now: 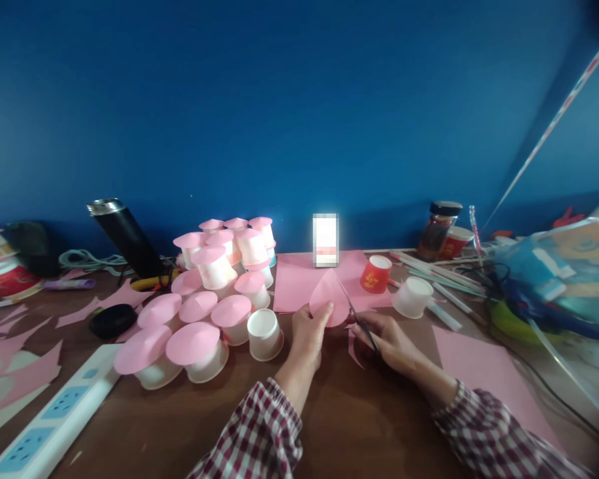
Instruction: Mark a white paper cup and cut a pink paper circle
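Note:
Between thumb and fingers, my left hand (309, 332) grips a rounded piece of pink paper (328, 296) whose top comes to a point. My right hand (384, 336) is closed around a pair of scissors (364, 326); their blades lie along the right edge of that paper. A narrow curved pink offcut (354, 349) hangs below, near my right hand. Just left of my left hand stands a white paper cup (264, 332). Beyond my hands, a larger pink sheet (294, 283) lies flat, with a red paper cup (376, 274) upside down at its right side.
Several cups with pink paper cones (197, 342) crowd the left. Farther left are a power strip (54, 412), a black flask (124, 236) and pink scraps (27, 359). At right are a white cup (413, 297), a jar (438, 229), a pink sheet (489, 379) and straws (439, 273).

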